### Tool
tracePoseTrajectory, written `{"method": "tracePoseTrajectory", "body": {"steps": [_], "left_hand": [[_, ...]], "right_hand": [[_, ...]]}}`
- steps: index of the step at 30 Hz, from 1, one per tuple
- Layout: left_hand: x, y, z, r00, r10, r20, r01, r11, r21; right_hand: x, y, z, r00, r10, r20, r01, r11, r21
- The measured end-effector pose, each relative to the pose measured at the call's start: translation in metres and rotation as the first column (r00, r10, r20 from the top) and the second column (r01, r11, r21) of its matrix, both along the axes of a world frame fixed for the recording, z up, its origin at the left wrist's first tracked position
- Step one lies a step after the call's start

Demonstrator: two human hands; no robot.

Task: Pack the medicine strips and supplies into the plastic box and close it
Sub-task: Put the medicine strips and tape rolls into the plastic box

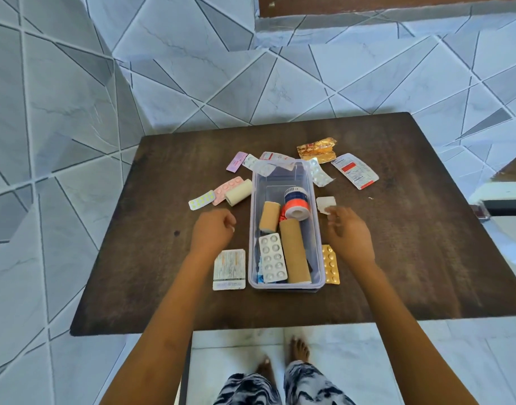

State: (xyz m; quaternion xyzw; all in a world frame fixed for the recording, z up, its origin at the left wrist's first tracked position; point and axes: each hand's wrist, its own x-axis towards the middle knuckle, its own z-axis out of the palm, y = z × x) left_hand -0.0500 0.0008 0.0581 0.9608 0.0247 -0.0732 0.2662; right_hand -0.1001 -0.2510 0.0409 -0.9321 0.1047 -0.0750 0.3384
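Note:
A clear plastic box (pixel 252 229) with a purple rim stands open mid-table, no lid in view. Inside lie a long tan roll (pixel 294 252), a short tan roll (pixel 269 216), a red and white tape roll (pixel 296 209), a blue-labelled roll (pixel 294 195) and a silver blister strip (pixel 273 257). My left hand (pixel 214 229) hovers left of the box, fingers loosely curled, holding nothing. My right hand (pixel 349 229) is right of the box, its relaxed fingertips at a small white packet (pixel 326 203). A printed white strip (pixel 229 268) and a gold strip (pixel 330 264) flank the box.
Loose on the brown table (pixel 411 244): a yellow-pill strip (pixel 202 200), pink strip (pixel 227 187), cream roll (pixel 238 192), purple strip (pixel 236 161), silver strip (pixel 319 173), gold foil (pixel 316 150), red and white strip (pixel 354 171). Some strips (pixel 275 163) overhang the box's far rim. Tiled walls stand behind and left.

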Motion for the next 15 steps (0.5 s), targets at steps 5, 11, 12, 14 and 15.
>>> {"method": "tracePoseTrajectory", "body": {"steps": [5,11,12,14,15], "left_hand": [[-0.029,0.014,-0.032,0.914,-0.203,-0.351,0.299,0.922,0.244],[-0.042,0.006,-0.05,0.877,-0.299,-0.375,0.433,0.831,0.35],[-0.041,0.005,-0.049,0.884,-0.292,-0.364,0.425,0.827,0.368],[-0.042,0.003,-0.045,0.898,-0.274,-0.345,0.405,0.821,0.402],[-0.041,0.004,-0.045,0.91,-0.259,-0.323,0.384,0.82,0.424]], "right_hand": [[-0.035,-0.008,-0.028,0.961,-0.01,-0.277,-0.017,0.995,-0.095],[-0.036,-0.006,-0.044,0.788,0.205,-0.581,-0.39,0.896,-0.213],[-0.034,-0.004,-0.046,0.782,0.21,-0.587,-0.405,0.887,-0.222],[-0.031,-0.002,-0.046,0.773,0.205,-0.601,-0.416,0.879,-0.235],[-0.029,-0.002,-0.044,0.778,0.189,-0.599,-0.41,0.875,-0.257]]}}
